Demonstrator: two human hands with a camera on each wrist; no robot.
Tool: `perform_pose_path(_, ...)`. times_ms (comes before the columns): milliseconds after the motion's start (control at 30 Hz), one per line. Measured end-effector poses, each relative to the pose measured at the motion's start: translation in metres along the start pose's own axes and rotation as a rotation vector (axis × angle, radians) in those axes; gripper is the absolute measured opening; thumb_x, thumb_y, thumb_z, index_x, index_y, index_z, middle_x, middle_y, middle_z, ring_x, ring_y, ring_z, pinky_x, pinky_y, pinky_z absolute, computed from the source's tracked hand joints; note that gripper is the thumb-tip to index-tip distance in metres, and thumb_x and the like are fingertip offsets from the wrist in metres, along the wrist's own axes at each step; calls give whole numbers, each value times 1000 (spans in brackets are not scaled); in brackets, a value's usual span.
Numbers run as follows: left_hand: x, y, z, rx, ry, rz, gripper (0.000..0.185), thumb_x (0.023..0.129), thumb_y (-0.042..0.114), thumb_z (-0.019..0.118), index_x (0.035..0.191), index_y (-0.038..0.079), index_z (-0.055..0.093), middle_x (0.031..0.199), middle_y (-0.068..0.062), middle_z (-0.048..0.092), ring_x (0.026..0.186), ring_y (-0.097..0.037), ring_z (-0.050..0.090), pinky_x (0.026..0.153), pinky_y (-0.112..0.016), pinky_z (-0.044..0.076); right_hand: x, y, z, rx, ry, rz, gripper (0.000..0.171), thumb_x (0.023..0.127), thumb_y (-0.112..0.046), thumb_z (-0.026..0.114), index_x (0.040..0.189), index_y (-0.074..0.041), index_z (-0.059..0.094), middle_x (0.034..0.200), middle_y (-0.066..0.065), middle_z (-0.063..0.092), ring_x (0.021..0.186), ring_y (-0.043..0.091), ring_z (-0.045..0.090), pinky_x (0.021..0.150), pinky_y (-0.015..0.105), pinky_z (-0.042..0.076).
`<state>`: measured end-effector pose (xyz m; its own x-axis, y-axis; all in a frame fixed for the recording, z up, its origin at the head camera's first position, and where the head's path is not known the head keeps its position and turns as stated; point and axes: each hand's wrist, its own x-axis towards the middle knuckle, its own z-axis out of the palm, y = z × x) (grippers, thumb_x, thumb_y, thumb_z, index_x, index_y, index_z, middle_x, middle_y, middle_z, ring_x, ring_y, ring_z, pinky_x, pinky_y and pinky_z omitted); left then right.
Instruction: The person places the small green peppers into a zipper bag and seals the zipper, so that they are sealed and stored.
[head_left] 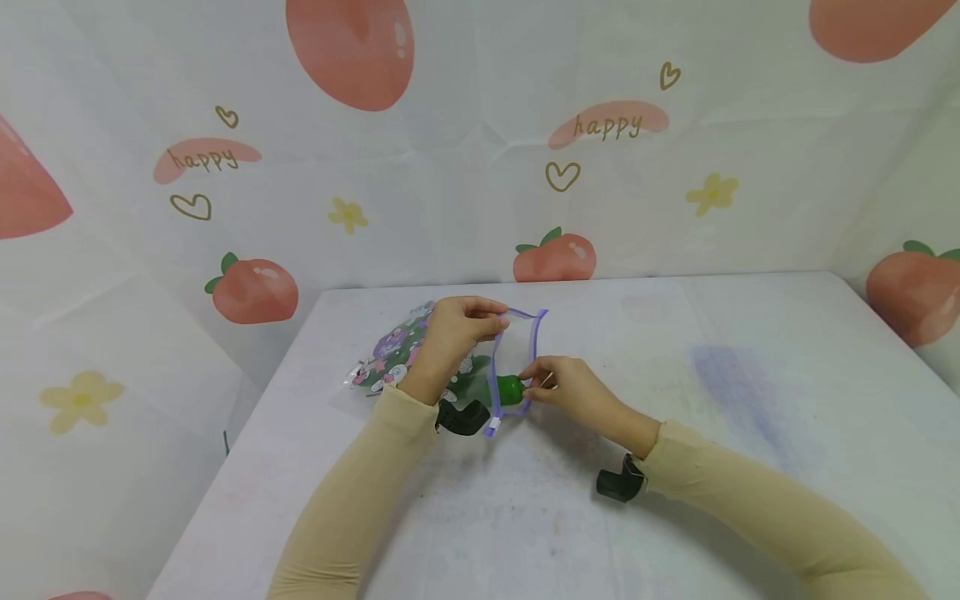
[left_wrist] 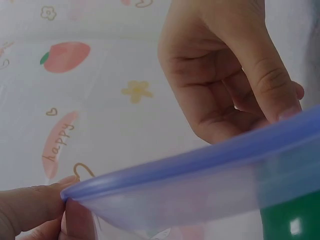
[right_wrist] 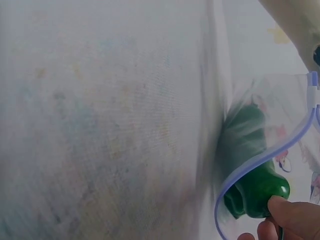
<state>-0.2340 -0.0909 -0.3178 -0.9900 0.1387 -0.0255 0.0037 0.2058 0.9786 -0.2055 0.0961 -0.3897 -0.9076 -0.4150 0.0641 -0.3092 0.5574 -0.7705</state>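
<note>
The left hand pinches the upper part of the purple zip rim of a clear plastic bag, thumb and forefinger pressed together on the rim and lifting it off the table. In the left wrist view the fingers of that hand show at the lower left corner, closed on the end of the purple strip, which runs up and to the right from them. The bag is printed with cartoon figures and lies on its side, its body stretching away behind the left hand's fingers and its mouth held open between the two hands.

The right hand pinches a green pepper at its end, fingertips curled round it. The pepper lies straight ahead of these fingers, partway through the bag's mouth, the purple rim looping round it. In the right wrist view the fingers sit at the lower right corner, touching the glossy green end, while the rest of the pepper shows dimly through the clear plastic beyond them.

Both forearms wear beige sleeves, each with a black camera mount at the wrist. Behind the table hangs a white cloth printed with peaches, hearts and the word happy
</note>
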Motion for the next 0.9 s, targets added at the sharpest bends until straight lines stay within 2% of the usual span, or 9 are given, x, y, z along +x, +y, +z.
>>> perform_pose_path(300, 1, -1, 0, 16, 7, 3, 18, 86, 5, 71, 103, -1, 72, 96, -10, 69, 87, -17, 66, 84, -30, 57, 2, -2, 4, -20, -1, -4, 16, 84, -11, 74, 99, -6, 72, 78, -1, 65, 74, 11, 61, 70, 27, 52)
perform_pose_path(600, 1, 0, 0, 28, 1, 17, 26, 86, 5, 70, 109, -6, 69, 95, -10, 68, 86, -17, 66, 83, -30, 57, 5, 0, 8, -50, -7, 11, 18, 83, -15, 76, 100, -9, 73, 75, -2, 61, 67, 11, 55, 63, 25, 47)
perform_pose_path(900, 2, 1, 0, 27, 4, 5, 24, 86, 4, 71, 108, -5, 70, 95, -10, 68, 85, -16, 66, 83, -31, 57, 7, -1, 12, -62, -13, 16, 17, 82, -16, 77, 98, -11, 73, 75, -2, 58, 67, 12, 52, 63, 26, 46)
